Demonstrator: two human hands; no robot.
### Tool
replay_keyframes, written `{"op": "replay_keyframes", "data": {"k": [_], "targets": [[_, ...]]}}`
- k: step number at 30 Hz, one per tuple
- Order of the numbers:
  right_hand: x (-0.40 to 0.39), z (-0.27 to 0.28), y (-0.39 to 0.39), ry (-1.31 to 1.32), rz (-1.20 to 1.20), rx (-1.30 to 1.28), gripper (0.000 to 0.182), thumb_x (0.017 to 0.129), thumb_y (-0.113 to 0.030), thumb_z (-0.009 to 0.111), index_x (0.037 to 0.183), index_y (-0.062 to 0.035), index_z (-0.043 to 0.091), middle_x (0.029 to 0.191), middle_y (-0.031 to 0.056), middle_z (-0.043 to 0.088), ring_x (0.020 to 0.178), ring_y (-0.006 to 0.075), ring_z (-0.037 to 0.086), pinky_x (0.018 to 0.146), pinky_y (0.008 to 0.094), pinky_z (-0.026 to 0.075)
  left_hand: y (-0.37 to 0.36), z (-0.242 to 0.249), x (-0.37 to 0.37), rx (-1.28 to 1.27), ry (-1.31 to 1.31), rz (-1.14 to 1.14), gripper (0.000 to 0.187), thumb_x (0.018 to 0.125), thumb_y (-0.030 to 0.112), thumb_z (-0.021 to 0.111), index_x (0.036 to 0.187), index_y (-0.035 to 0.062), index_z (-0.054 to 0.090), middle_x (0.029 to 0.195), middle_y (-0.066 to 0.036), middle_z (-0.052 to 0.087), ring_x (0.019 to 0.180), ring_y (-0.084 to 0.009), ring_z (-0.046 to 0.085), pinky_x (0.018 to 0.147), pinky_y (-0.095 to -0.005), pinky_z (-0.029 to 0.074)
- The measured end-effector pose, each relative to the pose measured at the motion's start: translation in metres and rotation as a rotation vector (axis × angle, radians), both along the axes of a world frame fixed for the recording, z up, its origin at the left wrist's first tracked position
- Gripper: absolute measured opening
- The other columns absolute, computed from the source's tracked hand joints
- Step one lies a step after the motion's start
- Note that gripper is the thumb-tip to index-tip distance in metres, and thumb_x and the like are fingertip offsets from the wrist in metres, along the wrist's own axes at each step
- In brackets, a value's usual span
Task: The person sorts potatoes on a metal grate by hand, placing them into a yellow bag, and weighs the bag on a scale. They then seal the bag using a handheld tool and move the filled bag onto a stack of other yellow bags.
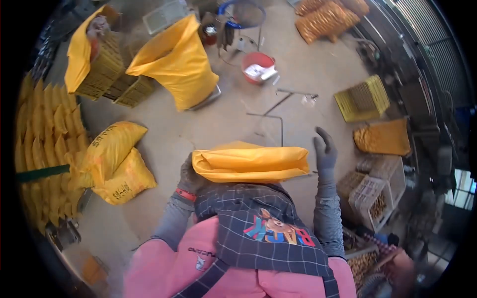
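Note:
A yellow woven sack [248, 166] is upright in front of my waist, its folded mouth facing up. My gloved left hand [189, 174] grips the sack's left end; some of its fingers are hidden. Just off the right end, my gloved right hand [325, 150] is open, fingers stretched away from me and apart from the sack. A thin metal stand [281, 126] shows on the floor beyond the sack.
Two filled yellow sacks [119, 159] lie left, beside a large stack of sacks [44, 144]. Ahead are a big open yellow sack [181, 69] and a red bucket [258, 60]. A yellow crate [361, 98] and a white crate [370, 198] stand right. A person [392, 258] is at lower right.

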State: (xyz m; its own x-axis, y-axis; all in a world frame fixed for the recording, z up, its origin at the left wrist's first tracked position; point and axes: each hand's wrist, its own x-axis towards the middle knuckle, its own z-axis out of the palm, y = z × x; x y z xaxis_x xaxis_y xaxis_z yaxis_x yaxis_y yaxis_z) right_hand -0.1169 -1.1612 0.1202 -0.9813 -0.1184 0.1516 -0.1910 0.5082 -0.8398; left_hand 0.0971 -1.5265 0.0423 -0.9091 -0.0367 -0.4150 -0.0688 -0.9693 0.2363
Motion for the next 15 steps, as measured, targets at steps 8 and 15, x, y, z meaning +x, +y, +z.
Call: {"op": "replay_keyframes", "data": {"k": [8, 15], "targets": [[0.039, -0.084, -0.044, -0.406, 0.978, 0.965, 0.032, 0.084, -0.032, 0.067, 0.113, -0.0181, 0.068, 0.110, 0.0088, 0.068, 0.107, 0.0299, 0.061, 0.095, 0.0439, 0.046, -0.077, -0.054, 0.068, -1.022, -0.136, -0.468, 0.049, 0.094, 0.038, 0.057, 0.128, 0.0027, 0.055, 0.124, -0.014, 0.062, 0.114, -0.0287, 0.060, 0.103, -0.0410, 0.046], [0.005, -0.085, -0.040, -0.367, 0.974, 0.702, 0.026, 0.088, -0.030, 0.060, 0.109, -0.0186, 0.069, 0.093, 0.0093, 0.071, 0.088, 0.0283, 0.068, 0.078, 0.0419, 0.053, -0.022, 0.022, -0.013, -2.035, -0.288, -0.493, 0.062, 0.084, 0.044, 0.069, 0.131, 0.0044, 0.056, 0.126, -0.020, 0.060, 0.118, -0.0337, 0.056, 0.102, -0.0424, 0.042]]}}
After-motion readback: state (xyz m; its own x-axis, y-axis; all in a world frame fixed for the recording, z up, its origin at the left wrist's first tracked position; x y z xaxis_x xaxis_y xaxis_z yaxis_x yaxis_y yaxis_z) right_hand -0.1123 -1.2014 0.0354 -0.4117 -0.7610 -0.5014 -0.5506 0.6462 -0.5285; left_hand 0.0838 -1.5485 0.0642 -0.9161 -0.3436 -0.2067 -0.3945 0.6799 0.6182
